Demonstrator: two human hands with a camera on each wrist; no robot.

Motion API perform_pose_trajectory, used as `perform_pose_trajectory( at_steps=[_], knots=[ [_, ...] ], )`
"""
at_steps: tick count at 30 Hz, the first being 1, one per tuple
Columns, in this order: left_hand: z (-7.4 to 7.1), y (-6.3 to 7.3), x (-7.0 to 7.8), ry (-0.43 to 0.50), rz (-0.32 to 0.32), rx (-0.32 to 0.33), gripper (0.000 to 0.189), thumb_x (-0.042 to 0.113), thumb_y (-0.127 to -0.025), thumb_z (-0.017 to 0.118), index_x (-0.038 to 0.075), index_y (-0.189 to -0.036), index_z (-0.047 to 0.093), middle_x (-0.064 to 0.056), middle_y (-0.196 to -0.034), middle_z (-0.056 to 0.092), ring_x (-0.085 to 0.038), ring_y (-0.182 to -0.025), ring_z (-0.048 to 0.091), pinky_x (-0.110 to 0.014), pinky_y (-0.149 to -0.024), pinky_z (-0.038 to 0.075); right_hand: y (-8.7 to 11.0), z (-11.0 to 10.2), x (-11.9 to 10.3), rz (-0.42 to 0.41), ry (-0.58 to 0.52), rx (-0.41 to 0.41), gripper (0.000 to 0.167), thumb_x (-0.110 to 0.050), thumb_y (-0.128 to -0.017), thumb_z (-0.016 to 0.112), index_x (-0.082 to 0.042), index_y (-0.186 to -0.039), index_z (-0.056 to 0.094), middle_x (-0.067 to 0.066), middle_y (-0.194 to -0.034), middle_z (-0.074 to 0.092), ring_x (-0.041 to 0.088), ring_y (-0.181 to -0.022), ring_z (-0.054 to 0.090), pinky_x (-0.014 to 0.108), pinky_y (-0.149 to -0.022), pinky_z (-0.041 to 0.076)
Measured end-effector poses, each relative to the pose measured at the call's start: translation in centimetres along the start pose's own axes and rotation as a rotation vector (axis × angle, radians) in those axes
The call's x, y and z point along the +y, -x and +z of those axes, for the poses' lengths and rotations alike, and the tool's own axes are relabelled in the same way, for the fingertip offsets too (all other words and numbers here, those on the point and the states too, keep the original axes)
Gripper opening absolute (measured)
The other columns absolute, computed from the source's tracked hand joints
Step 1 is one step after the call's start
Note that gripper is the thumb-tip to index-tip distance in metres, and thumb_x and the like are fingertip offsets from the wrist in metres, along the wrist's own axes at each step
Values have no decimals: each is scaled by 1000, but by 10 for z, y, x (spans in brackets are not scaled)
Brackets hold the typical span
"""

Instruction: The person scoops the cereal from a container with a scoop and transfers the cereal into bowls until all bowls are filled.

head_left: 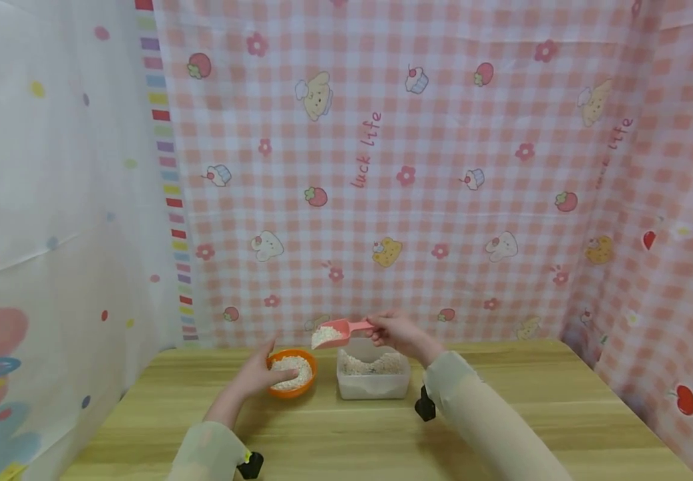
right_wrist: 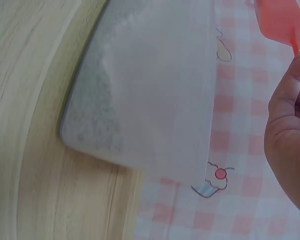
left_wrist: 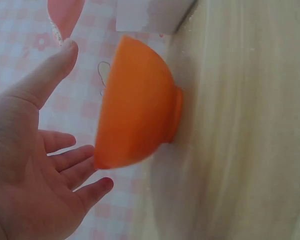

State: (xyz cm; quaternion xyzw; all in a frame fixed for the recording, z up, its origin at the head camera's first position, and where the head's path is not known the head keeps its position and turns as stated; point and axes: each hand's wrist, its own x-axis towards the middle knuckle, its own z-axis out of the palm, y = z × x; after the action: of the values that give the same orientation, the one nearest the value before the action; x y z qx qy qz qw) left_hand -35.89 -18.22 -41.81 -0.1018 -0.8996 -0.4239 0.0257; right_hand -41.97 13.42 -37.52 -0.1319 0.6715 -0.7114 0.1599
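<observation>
My right hand [head_left: 399, 333] grips the handle of a pink scoop [head_left: 342, 329] heaped with white rice-like grains [head_left: 326, 336]. The scoop is raised above table height, between an orange bowl [head_left: 309, 385] and a translucent white tub [head_left: 373, 386]. More of the same grains lie in the bowl. At the bowl's left side is my left hand [head_left: 258, 375], fingers spread and thumb reaching over the rim. From the left wrist, the fingertips [left_wrist: 104, 184] show right by the bowl's edge. The right wrist view has the scoop's pink underside [right_wrist: 281, 19] beyond the tub's wall.
Grains [head_left: 382, 365] fill part of the tub, sloping up at its sides. Bowl and tub stand apart on a wood-grain table [head_left: 334, 437], near its back edge. A pink checked curtain [head_left: 358, 220] hangs right behind, with other printed cloths at both sides.
</observation>
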Motion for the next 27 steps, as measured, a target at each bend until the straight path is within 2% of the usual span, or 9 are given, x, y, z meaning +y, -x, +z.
perform_pose_trajectory(
  at_steps=[6, 11, 19, 27],
  knots=[
    [7, 7, -11, 46, -29, 5, 104, 35, -78, 82, -12, -148, 21, -34, -150, 25, -50, -136, 26, -61, -108, 27, -3, 9, 2, 4, 13, -14, 32, -11, -103, 45, 13, -122, 57, 6, -74, 65, 8, -60, 56, 19, -57, 52],
    [9, 11, -16, 86, -57, 13, 107, 36, -76, 82, -10, -149, 19, -33, -151, 23, -50, -137, 24, -63, -108, 25, -6, 14, 4, 13, 24, -22, 35, -11, -104, 44, 14, -125, 54, 6, -75, 64, 8, -60, 54, 19, -57, 51],
    [11, 16, -26, 130, -63, 15, 110, 34, -75, 83, -12, -148, 16, -35, -150, 23, -50, -137, 22, -62, -110, 21, -10, 25, 8, 15, 30, -39, 30, -9, -103, 46, 14, -117, 57, 6, -74, 63, 8, -60, 54, 18, -56, 51],
    [19, 15, -30, 165, -58, 34, 113, 33, -72, 86, -11, -149, 14, -35, -150, 24, -49, -137, 24, -62, -110, 21, -15, 36, 13, 17, 59, -54, 30, -8, -102, 47, 15, -118, 58, 7, -73, 63, 9, -59, 54, 19, -55, 52]
  ],
)
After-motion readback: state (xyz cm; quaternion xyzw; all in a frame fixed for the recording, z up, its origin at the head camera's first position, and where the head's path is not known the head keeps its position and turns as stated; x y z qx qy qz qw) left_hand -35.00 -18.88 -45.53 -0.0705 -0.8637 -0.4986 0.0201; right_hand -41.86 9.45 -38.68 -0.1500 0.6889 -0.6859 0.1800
